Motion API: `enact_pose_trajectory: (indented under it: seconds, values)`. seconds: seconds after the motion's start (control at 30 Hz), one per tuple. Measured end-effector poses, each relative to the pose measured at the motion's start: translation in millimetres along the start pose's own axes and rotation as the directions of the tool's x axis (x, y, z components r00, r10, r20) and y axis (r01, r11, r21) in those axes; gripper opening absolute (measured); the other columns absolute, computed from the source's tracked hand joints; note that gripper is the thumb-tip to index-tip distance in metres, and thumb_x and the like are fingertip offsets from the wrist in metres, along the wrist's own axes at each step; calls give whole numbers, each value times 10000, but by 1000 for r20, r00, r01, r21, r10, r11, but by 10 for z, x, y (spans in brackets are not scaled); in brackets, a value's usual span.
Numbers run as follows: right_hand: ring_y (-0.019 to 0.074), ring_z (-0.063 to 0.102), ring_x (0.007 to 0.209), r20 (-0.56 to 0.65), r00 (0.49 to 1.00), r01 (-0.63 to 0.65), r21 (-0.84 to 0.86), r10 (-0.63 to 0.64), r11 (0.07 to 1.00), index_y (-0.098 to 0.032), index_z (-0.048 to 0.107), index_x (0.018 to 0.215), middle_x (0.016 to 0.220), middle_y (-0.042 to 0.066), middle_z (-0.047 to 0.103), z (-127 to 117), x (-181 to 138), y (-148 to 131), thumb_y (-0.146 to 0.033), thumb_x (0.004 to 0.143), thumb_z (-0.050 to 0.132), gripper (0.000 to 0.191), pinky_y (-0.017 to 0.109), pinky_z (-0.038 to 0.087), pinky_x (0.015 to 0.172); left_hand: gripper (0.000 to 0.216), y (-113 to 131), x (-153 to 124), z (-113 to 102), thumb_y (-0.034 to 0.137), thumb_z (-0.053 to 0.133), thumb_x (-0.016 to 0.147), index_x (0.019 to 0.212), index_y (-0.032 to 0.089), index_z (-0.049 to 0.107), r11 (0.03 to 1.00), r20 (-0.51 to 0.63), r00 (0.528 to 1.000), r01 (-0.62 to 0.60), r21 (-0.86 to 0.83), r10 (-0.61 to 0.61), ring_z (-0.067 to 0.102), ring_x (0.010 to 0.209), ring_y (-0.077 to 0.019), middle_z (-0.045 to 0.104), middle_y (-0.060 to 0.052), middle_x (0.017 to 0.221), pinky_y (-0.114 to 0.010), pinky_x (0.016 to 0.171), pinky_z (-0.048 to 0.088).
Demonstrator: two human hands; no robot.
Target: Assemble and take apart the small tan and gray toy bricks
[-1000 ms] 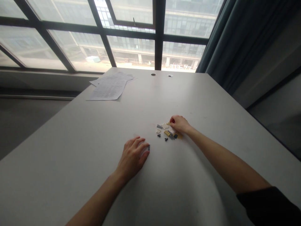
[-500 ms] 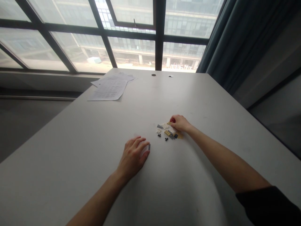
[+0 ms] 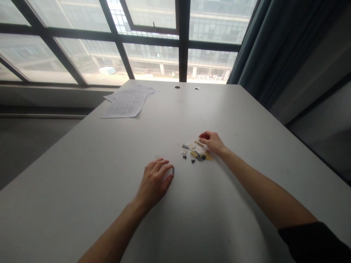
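My left hand [image 3: 157,178] rests on the white table [image 3: 115,153], thumb and index finger curled around a small grey toy brick [image 3: 173,170]. At the far right edge of a small pile of toy bricks is my right hand [image 3: 212,141], its thumb and fingers pinched together; whatever is at their tips is too small to make out. Just below those fingertips lies a long tan brick [image 3: 199,143]. Beside it are white studded plates [image 3: 191,146], a grey piece [image 3: 185,146], a tan plate [image 3: 194,154] and small black pieces [image 3: 193,161].
Printed paper sheets [image 3: 126,104] lie at the table's far left. Two round cable holes, one of them a dark grommet [image 3: 177,87], sit near the far edge. Windows [image 3: 153,58] rise beyond, and a dark blue curtain [image 3: 255,47] hangs on the right.
My right hand has lifted slightly back from the pile, and the long tan brick that was at its fingertips now shows lying on the table. My left hand stays around the grey brick.
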State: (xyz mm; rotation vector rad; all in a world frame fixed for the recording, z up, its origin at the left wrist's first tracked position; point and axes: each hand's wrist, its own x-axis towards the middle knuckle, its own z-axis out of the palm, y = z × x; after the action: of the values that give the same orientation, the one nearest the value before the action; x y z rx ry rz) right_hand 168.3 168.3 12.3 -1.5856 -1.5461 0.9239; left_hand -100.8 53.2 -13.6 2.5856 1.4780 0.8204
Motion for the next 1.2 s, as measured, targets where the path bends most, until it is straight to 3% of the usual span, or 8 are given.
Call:
enact_pose_trajectory:
  seconds: [0.1,0.17,0.23,0.3,0.43,0.97,1.1,1.2]
  values:
    - [137,614,689,-15,1000,-1,209,4,978,-163,644,901,749,12,664,53,-374,-74,-335,753,633,227,285,504,689,236,71,14,-31,260,557,878,1107,217,597,1000,-62,998,-2,-23,1,506,1172,-262,629,-78,1152,-459,1019,371]
    - [137,624,666,42,999,-30,349,16,937,-168,634,885,749,9,665,116,-688,-127,-392,739,650,268,298,523,679,254,188,39,-61,268,577,874,1122,215,583,998,-103,995,-24,-61,17,518,1153,-255,631,-78,1146,-446,1007,388]
    - [132,626,660,208,974,-205,649,89,733,-168,630,852,743,1,659,187,-984,-175,-353,659,751,293,298,526,683,308,348,73,-85,300,608,861,1155,219,563,991,-111,993,-52,-120,39,532,1126,-250,627,-79,1151,-429,983,414]
    - [131,626,648,316,940,-331,747,130,577,-176,629,861,717,-10,657,253,-1209,-209,-310,619,800,325,287,521,664,385,511,109,-91,339,630,847,1204,231,533,980,-90,995,-48,-195,31,548,1093,-247,623,-80,1149,-416,948,446]
    - [129,630,657,361,925,-374,816,118,441,-193,615,889,743,-4,681,338,-1400,-220,-300,648,807,326,267,502,666,400,707,162,-45,332,636,844,1221,251,528,951,-42,999,-3,-309,-10,574,1047,-246,631,-78,1119,-408,901,482]
    - [163,673,739,330,944,-293,816,14,499,-185,568,1029,786,38,724,428,-1464,-138,-241,736,736,342,282,511,711,456,631,135,55,220,680,801,1237,250,548,901,-145,989,-74,-429,12,558,1064,-218,603,-71,1137,-375,909,497]
    - [145,654,694,316,949,-268,777,15,569,-188,580,1006,756,23,717,413,-1452,-136,-227,746,701,289,264,496,669,469,612,148,53,234,716,778,1224,235,570,866,-113,993,-28,-498,-32,585,1051,-214,616,-76,1131,-352,887,513]
    - [114,596,598,293,956,-203,730,-30,653,-172,616,954,716,19,706,382,-1413,-130,-213,752,661,211,236,456,580,314,599,164,33,218,706,791,1099,220,642,838,-97,992,16,-546,-82,626,965,-184,659,-56,1043,-305,832,525]
